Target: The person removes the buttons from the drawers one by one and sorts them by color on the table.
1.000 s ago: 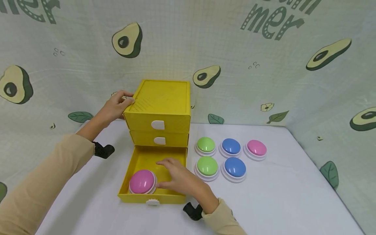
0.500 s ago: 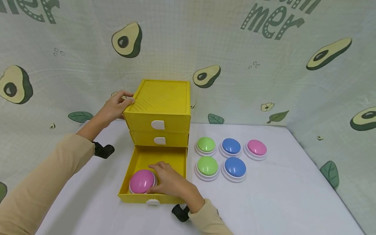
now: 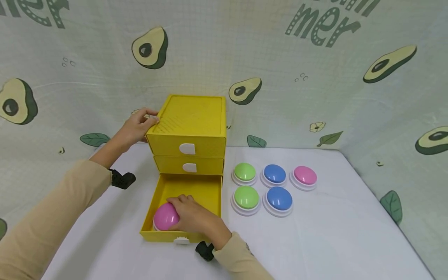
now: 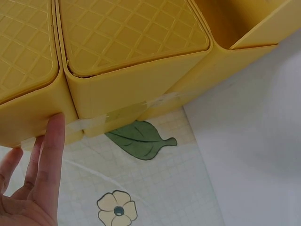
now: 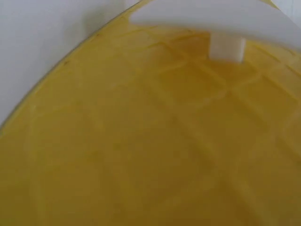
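Observation:
A yellow drawer unit stands on the table with its bottom drawer pulled out. My left hand rests at the unit's upper left edge. In the left wrist view, its fairly straight fingers touch the yellow side wall. Inside the drawer, at front left, sits a pink dome push button with a white base. My right hand grips this button from the right, thumb toward the front and fingers behind. In the right wrist view the drawer front fills the picture, with a white pull tab; hand and button are hidden.
Right of the unit stand two green push buttons, two blue push buttons and another pink push button. Two drawers above, with white tabs, are closed. A patterned cloth hangs behind the white table.
My right hand has moved left inside the drawer and closed its thumb and fingers round the pink button. My left hand has stayed in place.

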Available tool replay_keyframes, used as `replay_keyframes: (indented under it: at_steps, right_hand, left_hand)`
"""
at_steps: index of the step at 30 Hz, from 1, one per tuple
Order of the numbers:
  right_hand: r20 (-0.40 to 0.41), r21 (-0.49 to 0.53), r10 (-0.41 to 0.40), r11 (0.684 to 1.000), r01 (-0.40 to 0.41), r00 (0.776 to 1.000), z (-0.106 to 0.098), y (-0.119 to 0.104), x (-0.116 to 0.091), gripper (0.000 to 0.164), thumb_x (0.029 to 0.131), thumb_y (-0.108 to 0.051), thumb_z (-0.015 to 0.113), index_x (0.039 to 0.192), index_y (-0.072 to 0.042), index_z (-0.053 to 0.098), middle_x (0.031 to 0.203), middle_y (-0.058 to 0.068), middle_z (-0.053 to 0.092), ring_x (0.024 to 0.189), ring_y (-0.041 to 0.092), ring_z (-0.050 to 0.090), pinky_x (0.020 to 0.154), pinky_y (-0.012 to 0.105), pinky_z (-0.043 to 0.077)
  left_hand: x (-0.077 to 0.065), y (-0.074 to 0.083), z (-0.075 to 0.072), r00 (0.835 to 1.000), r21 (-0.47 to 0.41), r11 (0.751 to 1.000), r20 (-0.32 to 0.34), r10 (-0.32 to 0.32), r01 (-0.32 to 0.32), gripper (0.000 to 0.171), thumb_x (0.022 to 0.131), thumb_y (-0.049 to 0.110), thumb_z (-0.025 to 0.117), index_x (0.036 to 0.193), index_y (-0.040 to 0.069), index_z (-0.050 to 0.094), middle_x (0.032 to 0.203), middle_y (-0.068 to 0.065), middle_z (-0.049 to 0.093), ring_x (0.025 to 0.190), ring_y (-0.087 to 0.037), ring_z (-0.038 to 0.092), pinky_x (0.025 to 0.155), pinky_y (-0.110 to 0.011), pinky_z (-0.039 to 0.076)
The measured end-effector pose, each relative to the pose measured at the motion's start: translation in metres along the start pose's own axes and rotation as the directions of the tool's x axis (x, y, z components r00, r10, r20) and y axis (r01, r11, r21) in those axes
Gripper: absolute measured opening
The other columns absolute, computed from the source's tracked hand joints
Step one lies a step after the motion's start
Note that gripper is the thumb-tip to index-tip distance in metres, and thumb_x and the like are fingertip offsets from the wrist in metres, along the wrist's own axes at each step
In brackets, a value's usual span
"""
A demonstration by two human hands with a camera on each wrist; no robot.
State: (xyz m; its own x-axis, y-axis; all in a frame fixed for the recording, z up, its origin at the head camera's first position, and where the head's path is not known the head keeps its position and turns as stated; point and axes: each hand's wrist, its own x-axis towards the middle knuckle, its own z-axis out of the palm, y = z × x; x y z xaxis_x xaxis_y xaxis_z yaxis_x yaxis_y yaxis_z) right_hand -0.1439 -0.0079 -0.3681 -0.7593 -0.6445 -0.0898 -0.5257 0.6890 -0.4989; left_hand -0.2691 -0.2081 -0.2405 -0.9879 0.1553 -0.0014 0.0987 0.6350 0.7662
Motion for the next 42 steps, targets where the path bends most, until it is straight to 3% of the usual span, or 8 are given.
replay_keyframes:
  at_steps: [7, 13, 24, 33, 42]
  right_hand:
    - [0.009, -0.059, 0.015, 0.998, -0.014, 1.000, 0.003, -0.007, 0.005, 0.070, 0.079, -0.038, 0.072, 0.137, -0.015, 0.043, 0.128, 0.001, 0.051, 0.109, 0.013, 0.046, 0.083, 0.021, 0.049]
    - [0.013, -0.111, 0.050, 0.993, -0.048, 0.999, 0.002, -0.008, 0.007, 0.072, 0.076, -0.038, 0.075, 0.135, -0.010, 0.044, 0.122, 0.001, 0.053, 0.106, 0.013, 0.046, 0.084, 0.020, 0.048]
    - [-0.013, -0.141, 0.026, 0.990, -0.027, 1.000, 0.002, -0.008, 0.007, 0.066, 0.073, -0.036, 0.078, 0.127, -0.010, 0.049, 0.118, 0.001, 0.053, 0.102, 0.012, 0.046, 0.083, 0.018, 0.048]
    - [-0.067, -0.071, 0.046, 0.996, -0.051, 0.997, -0.002, -0.005, 0.001, 0.073, 0.072, -0.041, 0.077, 0.129, -0.009, 0.045, 0.121, 0.004, 0.051, 0.102, 0.015, 0.047, 0.078, 0.020, 0.049]
    - [-0.119, 0.052, 0.099, 0.994, -0.093, 0.988, -0.014, 0.007, -0.011, 0.076, 0.071, -0.040, 0.078, 0.132, -0.010, 0.044, 0.122, 0.004, 0.050, 0.106, 0.017, 0.046, 0.082, 0.025, 0.051]
  left_hand:
    - [0.000, 0.000, -0.001, 1.000, -0.001, 1.000, 0.006, 0.000, 0.000, 0.057, 0.097, 0.046, 0.036, 0.142, 0.012, 0.028, 0.126, -0.023, 0.045, 0.083, -0.019, 0.060, 0.071, -0.031, 0.055]
    - [0.001, -0.001, 0.000, 1.000, -0.006, 1.000, 0.011, 0.005, -0.005, 0.056, 0.098, 0.044, 0.035, 0.143, 0.012, 0.027, 0.127, -0.023, 0.044, 0.082, -0.018, 0.060, 0.070, -0.030, 0.055]
    - [0.002, -0.002, 0.000, 1.000, -0.011, 1.000, 0.011, 0.015, -0.015, 0.057, 0.098, 0.045, 0.036, 0.143, 0.011, 0.027, 0.127, -0.024, 0.045, 0.079, -0.014, 0.060, 0.069, -0.030, 0.055]
    - [0.002, -0.002, 0.001, 1.000, -0.012, 1.000, 0.011, 0.016, -0.016, 0.056, 0.098, 0.043, 0.035, 0.143, 0.011, 0.027, 0.126, -0.023, 0.044, 0.077, -0.013, 0.060, 0.069, -0.030, 0.055]
    - [0.000, 0.001, 0.000, 1.000, 0.006, 1.000, 0.001, 0.007, -0.007, 0.056, 0.098, 0.044, 0.035, 0.142, 0.011, 0.028, 0.125, -0.023, 0.045, 0.081, -0.018, 0.061, 0.071, -0.031, 0.055]
